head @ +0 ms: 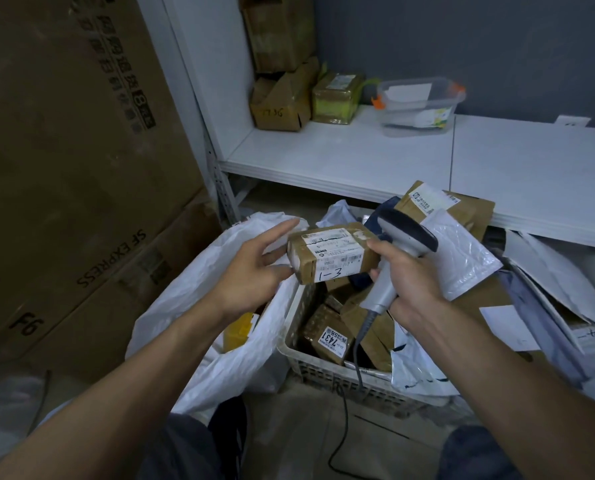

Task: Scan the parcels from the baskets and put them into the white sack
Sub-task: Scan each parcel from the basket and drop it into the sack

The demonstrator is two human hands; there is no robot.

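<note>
The small brown parcel [330,252] is up in the air between the two hands, over the near left corner of the white basket [323,374]. It has "1-3" written on it, and its white label faces up.

The left hand [254,268] is open with its fingers spread out straight. It is at the left end of the parcel, and a fingertip seems to touch the low corner there. The right hand [408,275] is wrapped tight round the handle of the grey scanner [406,233]. Its thumb is at the right end of the parcel. I cannot tell which hand really carries the parcel.

The white sack [216,344] is just left of the basket, and their sides touch. Its mouth is wide open right under the left hand. A yellow thing [237,332] lies inside it.

The basket is full of brown parcels, and one is marked 7431 [334,339]. The scanner's cord [341,410] hangs down over the near rim of the basket to the floor.

Big brown boxes [64,168] stand like a wall on the left, close to the sack. A white shelf [358,157] sticks out behind, and its front edge is just above the far parcels. There is open air above the sack and the basket
</note>
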